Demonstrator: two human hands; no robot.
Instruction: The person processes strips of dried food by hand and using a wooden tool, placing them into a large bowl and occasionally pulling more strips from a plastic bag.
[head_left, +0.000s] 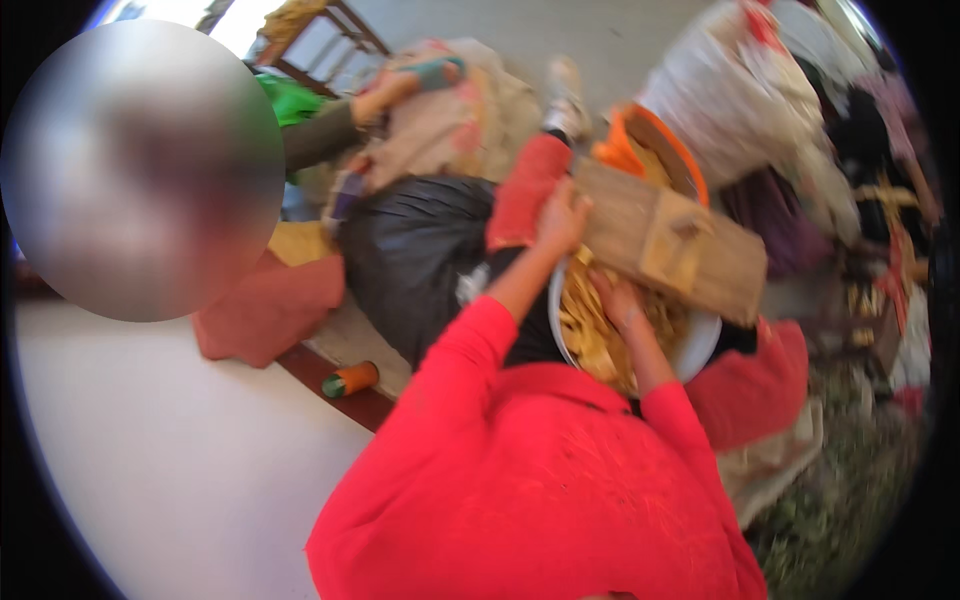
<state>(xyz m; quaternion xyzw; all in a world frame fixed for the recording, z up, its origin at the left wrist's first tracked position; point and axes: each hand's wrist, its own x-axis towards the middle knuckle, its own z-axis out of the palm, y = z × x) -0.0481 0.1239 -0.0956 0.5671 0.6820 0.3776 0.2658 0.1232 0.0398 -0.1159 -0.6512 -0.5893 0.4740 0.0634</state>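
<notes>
My left hand (564, 219) is at the left end of a thick wooden board (637, 232), its fingers against the edge. The board lies slanted over the far part of a white basin (556, 315) in my lap. A paler wooden piece (679, 240) crosses the board's middle. Yellow-brown strips (581, 319), perhaps dried leaves, fill much of the basin. My right hand (619, 300) reaches in among them, close under the board's near edge. Blur and the board hide its fingertips, so its grip cannot be made out.
Beyond the board stands an orange bucket (686, 157) with similar strips. A black plastic bag (420, 255) bulges at my left, near another person's leg (319, 139). A large white sack (735, 97) stands at the far right. An orange-and-green cylinder (350, 379) lies behind my left arm.
</notes>
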